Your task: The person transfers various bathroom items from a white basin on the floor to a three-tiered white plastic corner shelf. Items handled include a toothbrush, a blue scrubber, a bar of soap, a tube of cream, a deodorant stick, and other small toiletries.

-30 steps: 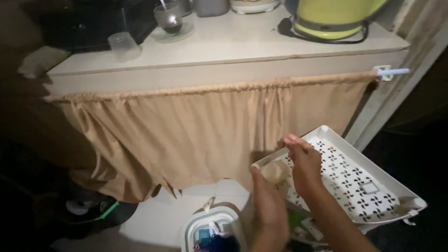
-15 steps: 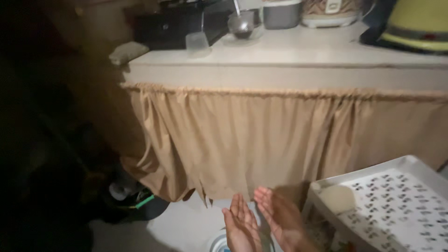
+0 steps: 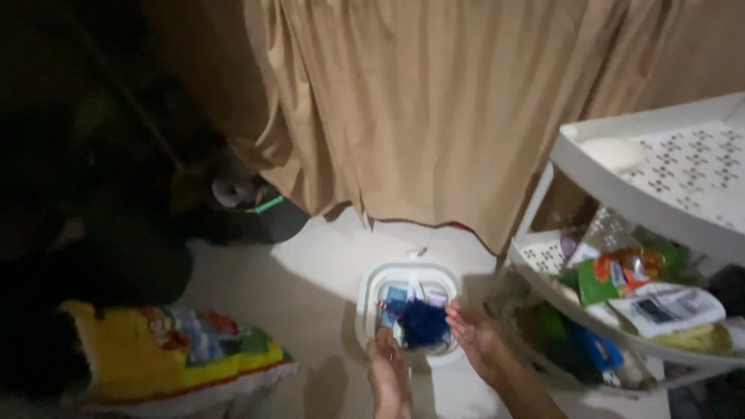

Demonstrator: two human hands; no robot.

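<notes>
both hands hang open over the white bin (image 3: 371, 289) on the floor, at 6 o'clock. the left hand (image 3: 388, 372) and right hand (image 3: 475, 334) grasp nothing. the blue bundle (image 3: 424, 322) lies inside; whether the fingers touch it is hard to see.

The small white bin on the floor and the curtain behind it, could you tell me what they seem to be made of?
The white bin looks like moulded plastic: smooth, rounded rim with a dull sheen. The curtain looks like thin woven fabric, matte tan, hanging in soft vertical folds. Both hands, left hand and right hand, hover at the bin.
</notes>
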